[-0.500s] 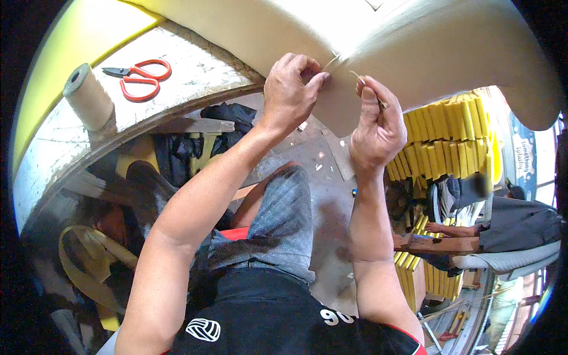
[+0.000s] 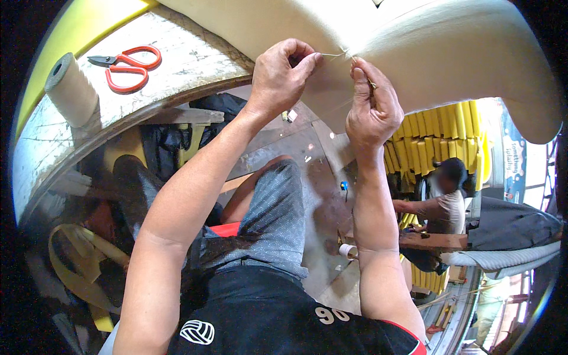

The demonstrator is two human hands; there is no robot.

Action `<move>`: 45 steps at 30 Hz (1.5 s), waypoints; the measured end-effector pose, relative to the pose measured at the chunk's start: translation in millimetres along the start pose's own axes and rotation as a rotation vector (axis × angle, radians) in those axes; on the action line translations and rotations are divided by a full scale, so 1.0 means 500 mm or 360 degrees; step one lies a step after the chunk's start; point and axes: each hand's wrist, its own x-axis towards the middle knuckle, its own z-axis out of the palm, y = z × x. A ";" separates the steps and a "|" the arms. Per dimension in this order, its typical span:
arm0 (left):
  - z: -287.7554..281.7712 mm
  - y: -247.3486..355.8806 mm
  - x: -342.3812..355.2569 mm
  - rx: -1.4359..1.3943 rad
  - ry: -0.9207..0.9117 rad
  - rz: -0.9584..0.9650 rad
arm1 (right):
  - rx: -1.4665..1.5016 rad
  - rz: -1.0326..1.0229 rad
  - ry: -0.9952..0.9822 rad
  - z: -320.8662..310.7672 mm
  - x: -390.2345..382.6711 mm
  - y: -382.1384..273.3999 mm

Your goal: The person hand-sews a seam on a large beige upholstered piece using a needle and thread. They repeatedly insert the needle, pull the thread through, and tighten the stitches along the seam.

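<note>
Thread (image 2: 332, 55) partly hidden in left hand (image 2: 280, 76).

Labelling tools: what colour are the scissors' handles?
Red; the scissors' handles show clearly in the head view.

The pale cover (image 2: 438, 68) is brightly lit from the upper part of the view, its top middle washed out by glare, and the worktop (image 2: 189, 44) is similarly bleached in patches, while a shadow is cast toward its near edge by the thread roll (image 2: 76, 97). The space beneath the worktop is left dim and grainy, and the right-hand edge is flooded with light. Straight lines are bowed by the fisheye lens, the corners are lost in black, and the fine thread (image 2: 332, 55) is only softly resolved.
</note>
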 end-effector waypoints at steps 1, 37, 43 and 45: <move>0.001 0.000 0.000 0.0003 -0.0001 0.0002 | -0.0057 -0.0046 -0.0021 -0.002 0.001 0.000; 0.028 0.006 -0.100 0.0507 0.0086 0.0639 | -0.0238 0.0158 -0.0325 -0.021 0.051 -0.040; 0.046 0.013 -0.099 0.0494 0.0129 0.0869 | -0.0188 0.0260 -0.0297 -0.013 0.058 -0.034; 0.044 0.010 -0.098 0.0501 0.0107 0.0873 | -0.0182 0.0302 -0.0292 -0.010 0.060 -0.033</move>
